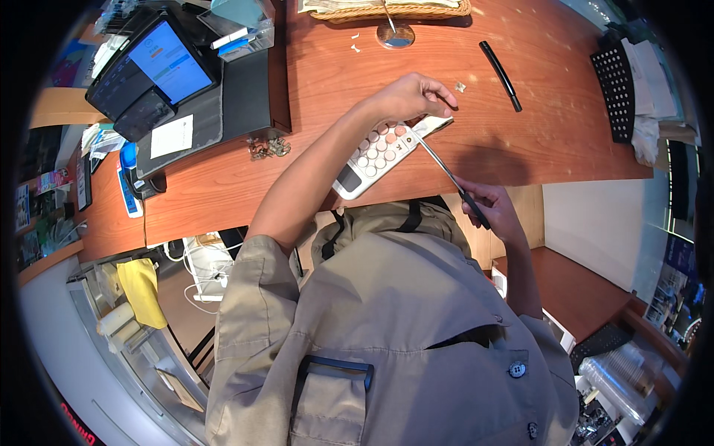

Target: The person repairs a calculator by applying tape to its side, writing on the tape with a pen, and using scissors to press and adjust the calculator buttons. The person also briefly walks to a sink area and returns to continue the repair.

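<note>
A white calculator-like device (368, 167) with round keys and a dark screen lies at an angle on the wooden desk (197, 212). My left hand (413, 100) is over its upper end, fingers curled down onto a small pale, dark-edged piece (435, 125); whether they grip it is unclear. My right hand (483, 204) grips the black handle of a long, slim metal tool (446, 169), like a blade, whose tip reaches the device's upper end beside that piece. A little pile of small metal bits (269, 149) lies left of my left forearm.
A screen (167, 59) and black raised stand (245, 89) occupy the left. A black rod (500, 74), round wooden-based holder (394, 36) and wicker tray (335, 13) are farther back. A perforated black organiser (610, 97) with papers stands right. White cables (197, 279) hang below the desk.
</note>
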Demonstrator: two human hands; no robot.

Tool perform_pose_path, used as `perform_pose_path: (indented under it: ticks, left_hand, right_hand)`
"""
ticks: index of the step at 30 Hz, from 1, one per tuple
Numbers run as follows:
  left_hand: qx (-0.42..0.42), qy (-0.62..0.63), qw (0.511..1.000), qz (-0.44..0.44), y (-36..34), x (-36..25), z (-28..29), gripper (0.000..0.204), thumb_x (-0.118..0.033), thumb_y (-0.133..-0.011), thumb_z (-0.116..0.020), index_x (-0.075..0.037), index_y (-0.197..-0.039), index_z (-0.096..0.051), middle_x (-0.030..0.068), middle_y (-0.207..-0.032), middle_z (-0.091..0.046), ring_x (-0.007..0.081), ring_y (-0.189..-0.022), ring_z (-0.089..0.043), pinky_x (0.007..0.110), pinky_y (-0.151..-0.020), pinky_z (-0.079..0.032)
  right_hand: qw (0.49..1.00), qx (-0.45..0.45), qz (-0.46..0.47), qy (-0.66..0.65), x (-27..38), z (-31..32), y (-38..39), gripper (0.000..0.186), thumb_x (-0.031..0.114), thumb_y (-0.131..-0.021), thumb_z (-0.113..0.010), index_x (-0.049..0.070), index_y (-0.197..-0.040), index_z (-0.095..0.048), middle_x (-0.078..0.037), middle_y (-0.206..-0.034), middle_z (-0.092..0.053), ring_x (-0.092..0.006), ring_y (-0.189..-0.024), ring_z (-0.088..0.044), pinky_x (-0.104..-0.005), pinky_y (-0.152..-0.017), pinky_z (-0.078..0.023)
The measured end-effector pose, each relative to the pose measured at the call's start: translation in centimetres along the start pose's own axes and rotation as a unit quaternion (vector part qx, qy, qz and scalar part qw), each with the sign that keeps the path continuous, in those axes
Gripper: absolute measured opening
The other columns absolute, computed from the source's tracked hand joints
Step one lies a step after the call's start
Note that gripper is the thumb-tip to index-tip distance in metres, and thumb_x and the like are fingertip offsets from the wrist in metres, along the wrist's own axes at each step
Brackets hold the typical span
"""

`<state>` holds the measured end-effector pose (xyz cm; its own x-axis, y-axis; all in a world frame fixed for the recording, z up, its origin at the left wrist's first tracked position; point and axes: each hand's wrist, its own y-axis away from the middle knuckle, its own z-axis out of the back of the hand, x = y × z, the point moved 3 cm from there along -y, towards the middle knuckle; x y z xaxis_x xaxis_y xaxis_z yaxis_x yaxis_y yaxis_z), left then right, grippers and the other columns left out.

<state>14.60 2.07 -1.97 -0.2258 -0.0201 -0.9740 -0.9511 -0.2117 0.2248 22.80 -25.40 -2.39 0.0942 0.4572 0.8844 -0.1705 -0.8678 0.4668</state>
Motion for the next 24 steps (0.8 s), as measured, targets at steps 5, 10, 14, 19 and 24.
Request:
perform_pose_path:
  ticks: [5,10,14,19,24]
  left_hand:
    - [0.002,0.000,1.000,0.008,-0.4,0.9,0.3,0.027,-0.012,-0.090,-0.081,-0.008,-0.117,-0.077,-0.0033,-0.083,-0.071,0.0026,-0.069,-0.057,0.021,-0.063,-0.044]
    - [0.002,0.015,1.000,-0.005,-0.4,0.9,0.3,0.027,-0.013,-0.090,-0.081,-0.008,-0.116,-0.077,-0.0039,-0.083,-0.071,0.0029,-0.070,-0.057,0.021,-0.063,-0.043]
    - [0.000,0.018,1.000,0.007,-0.5,1.1,0.4,0.027,-0.013,-0.090,-0.081,-0.008,-0.116,-0.077,-0.0034,-0.085,-0.071,0.0030,-0.073,-0.057,0.021,-0.065,-0.044]
    - [-0.015,0.023,1.000,0.011,-0.7,1.3,0.3,0.027,-0.013,-0.090,-0.081,-0.008,-0.116,-0.077,-0.0032,-0.086,-0.071,0.0033,-0.076,-0.057,0.022,-0.067,-0.044]
    - [-0.080,-0.073,0.989,-0.100,-1.7,-0.3,1.6,0.024,-0.014,-0.091,-0.080,-0.007,-0.115,-0.077,-0.0032,-0.087,-0.071,0.0038,-0.076,-0.058,0.024,-0.070,-0.047]
  right_hand:
    - [1.000,0.000,-0.005,0.000,-0.3,0.2,0.1,0.056,0.004,-0.092,-0.075,0.007,-0.146,-0.061,0.010,-0.062,-0.051,-0.0015,-0.052,-0.042,-0.0206,-0.051,-0.033]
    - [1.000,0.003,-0.004,0.024,-0.3,0.3,0.3,0.056,0.006,-0.092,-0.076,0.008,-0.146,-0.061,0.011,-0.062,-0.048,-0.0009,-0.053,-0.040,-0.0206,-0.051,-0.032]
    - [1.000,0.008,-0.002,0.030,0.1,0.5,0.1,0.056,0.008,-0.092,-0.077,0.008,-0.146,-0.061,0.012,-0.062,-0.047,-0.0007,-0.054,-0.040,-0.0209,-0.051,-0.031]
    - [1.000,0.010,0.000,0.023,-0.1,0.6,0.0,0.058,0.007,-0.093,-0.076,0.008,-0.148,-0.059,0.011,-0.064,-0.049,-0.0008,-0.054,-0.040,-0.0208,-0.052,-0.032]
    - [0.999,-0.036,0.019,0.008,0.3,1.4,0.6,0.061,0.004,-0.093,-0.073,0.005,-0.151,-0.055,0.009,-0.069,-0.054,-0.0027,-0.057,-0.047,-0.0217,-0.055,-0.037]
